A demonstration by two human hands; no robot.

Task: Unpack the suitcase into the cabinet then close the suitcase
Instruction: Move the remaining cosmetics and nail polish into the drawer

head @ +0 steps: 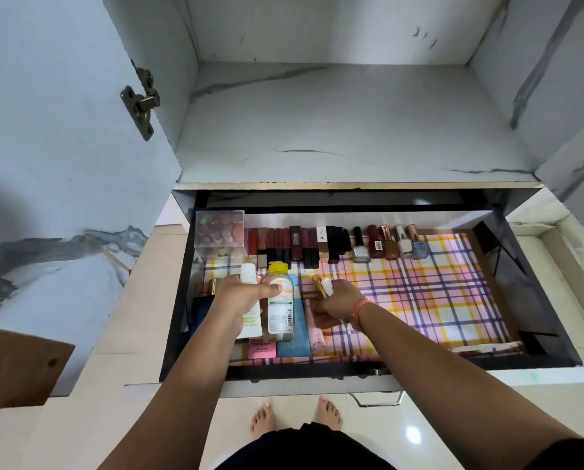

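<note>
Plaid-lined cabinet drawer (419,300) holds lipsticks (294,242) and nail polishes (390,244). Left hand (239,296) grips a yellow-capped bottle (280,310) and right hand (338,303) clutches small tubes (323,286) above it. Unpacking seems well along. The suitcase is out of view, so closing it is likely left.

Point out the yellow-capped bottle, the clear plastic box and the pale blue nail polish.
yellow-capped bottle (280,313), head view, on its label.
clear plastic box (220,234), head view, on its clear upper face.
pale blue nail polish (420,250), head view, on its glass body.

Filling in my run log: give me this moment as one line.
phase: placing toiletries | left hand: grips yellow-capped bottle, white tube | right hand: grips gold tube | drawer: open
</note>
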